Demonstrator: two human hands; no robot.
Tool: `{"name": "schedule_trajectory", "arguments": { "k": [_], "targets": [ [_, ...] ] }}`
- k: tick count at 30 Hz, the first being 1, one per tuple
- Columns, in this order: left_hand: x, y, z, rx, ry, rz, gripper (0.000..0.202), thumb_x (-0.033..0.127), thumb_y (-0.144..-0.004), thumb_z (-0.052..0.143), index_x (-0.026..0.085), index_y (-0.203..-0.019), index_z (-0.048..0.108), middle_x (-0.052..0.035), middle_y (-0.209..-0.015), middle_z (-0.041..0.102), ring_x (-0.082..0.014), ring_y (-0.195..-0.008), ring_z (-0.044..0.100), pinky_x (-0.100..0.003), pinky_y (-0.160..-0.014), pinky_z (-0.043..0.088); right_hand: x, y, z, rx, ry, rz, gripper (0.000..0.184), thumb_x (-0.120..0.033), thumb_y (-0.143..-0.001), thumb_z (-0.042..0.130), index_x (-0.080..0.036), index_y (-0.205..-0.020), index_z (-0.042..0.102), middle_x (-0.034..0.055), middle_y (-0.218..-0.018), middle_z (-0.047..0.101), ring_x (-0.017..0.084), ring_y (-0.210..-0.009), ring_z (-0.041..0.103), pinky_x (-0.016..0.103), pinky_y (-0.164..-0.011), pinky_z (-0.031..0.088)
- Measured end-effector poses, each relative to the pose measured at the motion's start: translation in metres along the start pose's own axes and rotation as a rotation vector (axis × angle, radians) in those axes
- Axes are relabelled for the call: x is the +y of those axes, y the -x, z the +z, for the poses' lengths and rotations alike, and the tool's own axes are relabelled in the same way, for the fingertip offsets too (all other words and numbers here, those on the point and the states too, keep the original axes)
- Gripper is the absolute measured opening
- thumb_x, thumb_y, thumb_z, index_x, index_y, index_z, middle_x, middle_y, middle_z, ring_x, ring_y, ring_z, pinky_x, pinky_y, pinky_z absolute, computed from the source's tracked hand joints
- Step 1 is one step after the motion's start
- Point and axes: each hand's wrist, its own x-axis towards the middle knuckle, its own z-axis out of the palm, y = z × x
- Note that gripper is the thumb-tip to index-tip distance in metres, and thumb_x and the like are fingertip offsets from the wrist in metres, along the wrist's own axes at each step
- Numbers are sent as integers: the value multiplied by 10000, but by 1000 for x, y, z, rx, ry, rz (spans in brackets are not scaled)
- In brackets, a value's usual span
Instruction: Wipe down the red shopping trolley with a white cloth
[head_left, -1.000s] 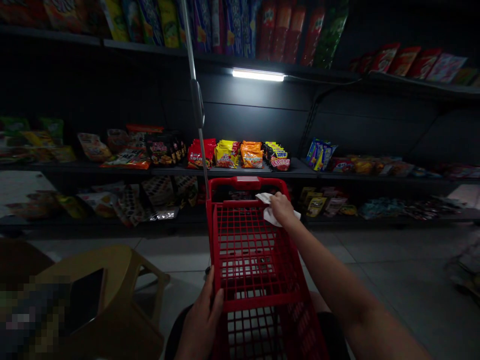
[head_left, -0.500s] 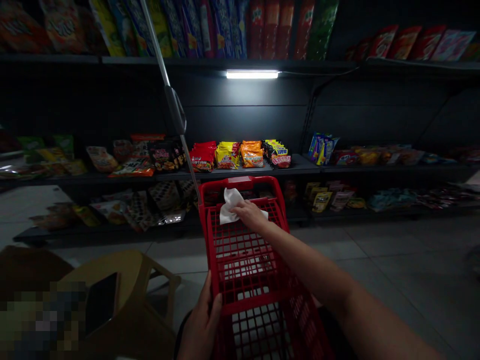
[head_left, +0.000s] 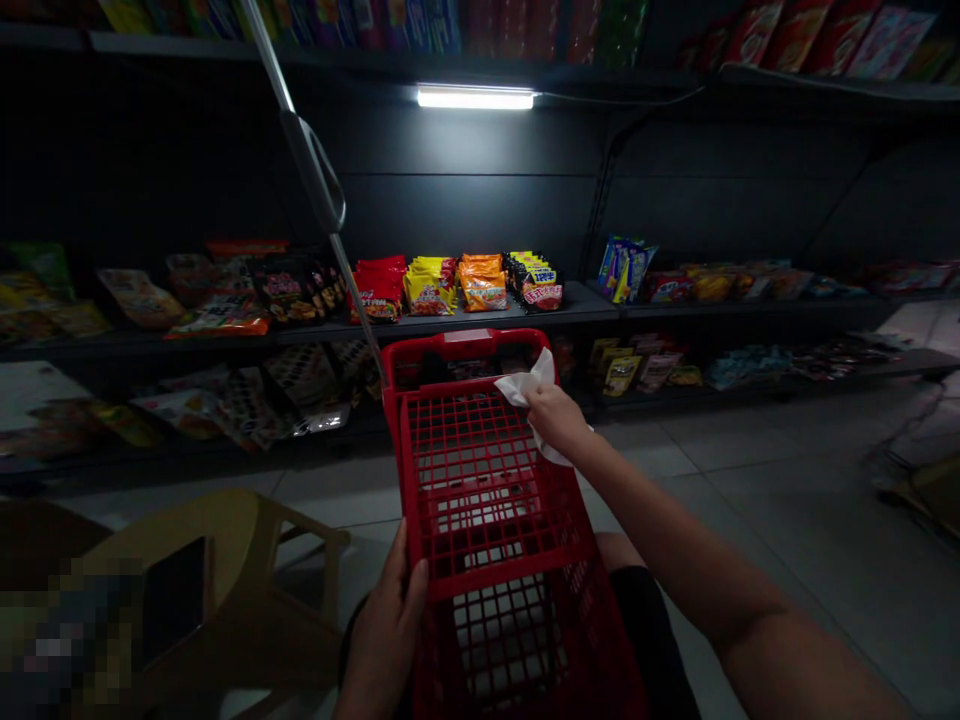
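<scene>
A red plastic shopping cart [head_left: 491,578] with grid panels stands directly in front of me, its handle at the far end. My right hand [head_left: 556,418] is closed around a crumpled white tissue [head_left: 534,380] at the basket's upper right rim. Part of the tissue hangs below the hand, along the rim. At the near left side, my left hand [head_left: 388,620] grips the cart's edge, thumb on top and fingers along the outside. A metal pole [head_left: 319,180] rises from the cart's left side.
Dark shelves hold snack packets, among them orange bags [head_left: 482,283] beneath a lit tube lamp [head_left: 475,97]. On the left, a phone [head_left: 176,598] lies on a tan plastic stool [head_left: 232,545]. Tiled floor [head_left: 780,500] extends to the right.
My right hand has moved the tissue rightward, from the middle of the upper grid to the right rim. My left hand keeps its hold. The view has tilted down slightly.
</scene>
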Motion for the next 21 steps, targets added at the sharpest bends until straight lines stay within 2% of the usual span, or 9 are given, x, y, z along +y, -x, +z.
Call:
{"name": "schedule_trajectory", "arguments": {
  "k": [5,7,10,13,15,16,18,21],
  "targets": [
    [-2,-1,1,25,10,25,680,520,-961,361,220,-1561,246,-78,-1580,376,-260,-1418,416,-463,-1162,357,-17,89,-1,-62,-123,-48,220,-125,-855,506,-183,-1037,615,96,-1071,621,192,-889,619,267,-753,444],
    [-4,-1,1,28,6,30,667,511,-966,352,219,-1557,252,-78,-1582,371,-250,-1426,405,-455,-1174,337,-18,112,-6,-120,-218,-119,265,-122,-838,521,-209,-1070,614,71,-1078,624,177,-882,624,256,-740,446],
    [-2,-1,1,25,-1,24,655,501,-976,325,208,-1556,246,-85,-1577,380,-232,-1431,396,-434,-1188,311,-4,108,-13,-143,-409,-239,307,-142,-853,532,-250,-1125,627,40,-1143,625,160,-975,623,247,-810,456],
    [2,1,1,20,-3,17,653,495,-977,322,200,-1555,244,-92,-1570,393,-229,-1421,413,-417,-1176,327,6,78,-10,-5,-409,-119,350,-140,-886,501,-230,-1201,621,68,-1216,604,181,-1108,578,271,-917,436],
    [4,2,1,19,1,23,653,488,-979,323,196,-1557,240,-93,-1570,393,-231,-1410,429,-408,-1163,344,-1,66,-4,33,-307,-20,374,-117,-891,477,-199,-1227,617,100,-1201,605,209,-1124,560,295,-944,418],
    [4,3,0,25,4,28,651,483,-979,325,196,-1558,242,-93,-1569,394,-232,-1406,434,-406,-1158,350,-10,66,0,16,-278,-17,381,-100,-884,472,-190,-1224,619,106,-1181,608,213,-1100,565,300,-938,416],
    [4,4,0,46,9,43,645,476,-980,332,193,-1554,259,-96,-1565,401,-238,-1400,443,-405,-1151,356,-33,78,3,-48,-303,-122,384,-69,-860,479,-196,-1191,627,90,-1153,609,194,-1027,581,292,-906,421],
    [1,5,0,76,18,48,633,465,-977,345,189,-1543,288,-109,-1548,426,-246,-1375,474,-403,-1128,381,-71,105,2,-144,-426,-498,352,-78,-856,524,-247,-1146,633,35,-1129,606,159,-978,572,264,-848,424]
  ]
}}
